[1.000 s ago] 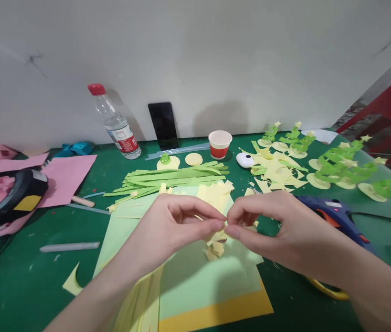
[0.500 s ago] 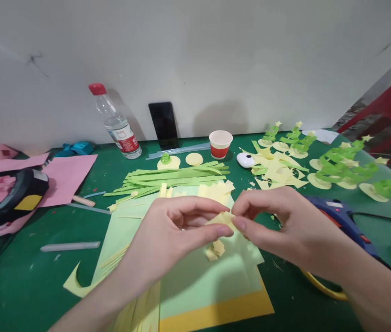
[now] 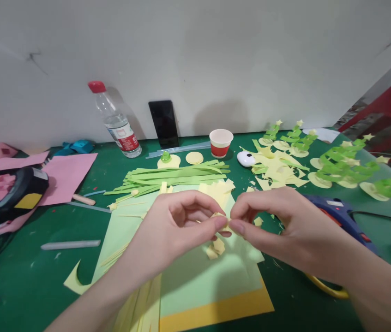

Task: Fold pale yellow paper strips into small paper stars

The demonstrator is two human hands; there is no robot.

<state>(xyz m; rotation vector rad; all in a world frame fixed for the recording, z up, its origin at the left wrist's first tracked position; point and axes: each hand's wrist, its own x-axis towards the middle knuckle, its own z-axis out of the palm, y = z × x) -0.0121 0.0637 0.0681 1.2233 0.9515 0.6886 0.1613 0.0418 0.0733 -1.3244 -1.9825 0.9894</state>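
Note:
Between my two hands is a small piece of pale yellow paper (image 3: 225,223), mostly covered by the fingers. My left hand (image 3: 190,221) pinches it between thumb and fingertips. The thumb and forefinger of my right hand (image 3: 267,219) grip its other side. Below the hands, small yellow paper scraps (image 3: 216,249) lie on a light green sheet (image 3: 195,286). Several yellow paper pieces (image 3: 219,190) are spread just behind the hands. A bundle of green paper strips (image 3: 174,177) lies farther back, and long yellow strips (image 3: 138,304) lie under my left forearm.
Finished green spiral paper trees (image 3: 344,161) stand at the right, near a blue glue gun (image 3: 340,219) with a cable. A water bottle (image 3: 122,131), a phone (image 3: 164,124) and a paper cup (image 3: 220,143) stand along the wall. Pink paper (image 3: 69,177) and a black-yellow tool (image 3: 25,191) are at left.
The yellow paper between my fingertips now shows less and looks more folded or closed in. My left fingers have curled in slightly. The rest of the table stays the same.

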